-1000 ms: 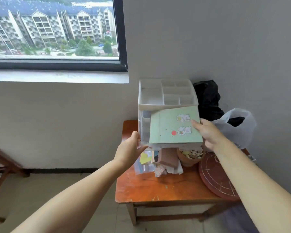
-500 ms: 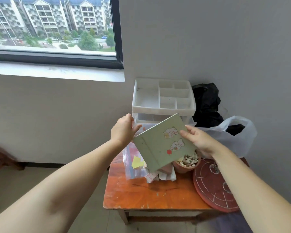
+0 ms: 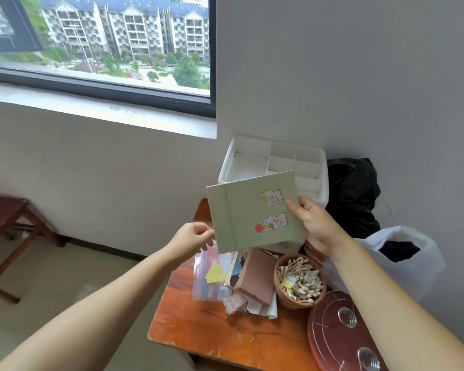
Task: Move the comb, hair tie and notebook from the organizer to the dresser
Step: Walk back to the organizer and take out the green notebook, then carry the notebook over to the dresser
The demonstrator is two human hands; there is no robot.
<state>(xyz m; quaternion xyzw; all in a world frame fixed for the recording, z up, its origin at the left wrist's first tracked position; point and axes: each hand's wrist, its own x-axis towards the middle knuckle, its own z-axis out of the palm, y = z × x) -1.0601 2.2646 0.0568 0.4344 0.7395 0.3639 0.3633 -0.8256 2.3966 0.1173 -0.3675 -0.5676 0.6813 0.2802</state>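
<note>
A pale green notebook (image 3: 248, 215) with cartoon stickers and a red dot is held up in the air in front of the white organizer (image 3: 255, 162). My right hand (image 3: 315, 223) grips its right edge. My left hand (image 3: 192, 238) is at its lower left corner, fingers curled against the edge. The organizer stands at the back of a small orange wooden table (image 3: 196, 322), against the wall; its top compartments look empty. No comb or hair tie is visible.
On the table lie a clear plastic bag with a yellow note (image 3: 212, 274), a brown box (image 3: 257, 279), a clay pot of cotton swabs (image 3: 299, 283) and a red round lid (image 3: 340, 330). Black (image 3: 351, 194) and white (image 3: 407, 253) bags sit at the right. A dark wooden bench (image 3: 8, 223) stands left.
The notebook has come out of the organizer and risen, tilting toward me. My left hand left the organizer's side and moved to the notebook's lower left corner. The view swung left.
</note>
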